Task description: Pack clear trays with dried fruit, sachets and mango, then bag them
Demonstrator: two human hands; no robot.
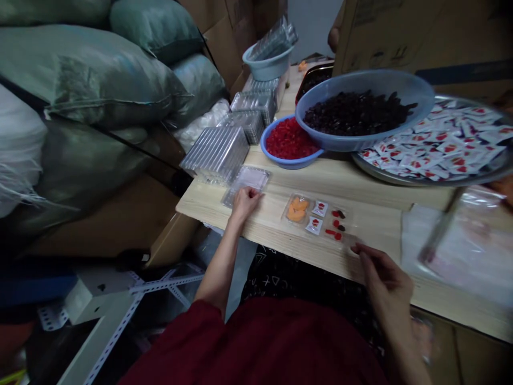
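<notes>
The person's left hand (pixel 245 203) lies nearly flat, fingers relaxed and not visibly gripping, on the near edge of a flat clear plastic tray (pixel 246 182) at the edge of the pale wooden table (pixel 385 230). The right hand (pixel 382 275) hovers low over the table with its fingers curled and drawn together. Its fingertips (pixel 356 248) are just beside the corner of a second clear plastic tray (pixel 316 222); whether they pinch some small piece, I cannot tell.

That second tray lies flat on the table between the two hands. Two orange slices (pixel 297 209) sit at its left end, two small white sachets with red print (pixel 316 216) in the middle, and a few dark pieces and glossy red pieces (pixel 335 224) at its right end.

Farther along the table, a stack of ribbed clear plastic trays (pixel 216 155) stands beside a small blue bowl of diced red pieces (pixel 290 139). A larger blue bowl of dark dried fruit (pixel 356 112) overlaps that bowl's rim and leans on a round steel tray heaped with white red-printed sachets (pixel 435 141). A pale blue basin holding clear trays (pixel 266 61) sits at the far end. Bulging green sacks (pixel 88 69) fill the left side, and a co-worker's hand (pixel 334 38) shows behind a cardboard box (pixel 417 32).
</notes>
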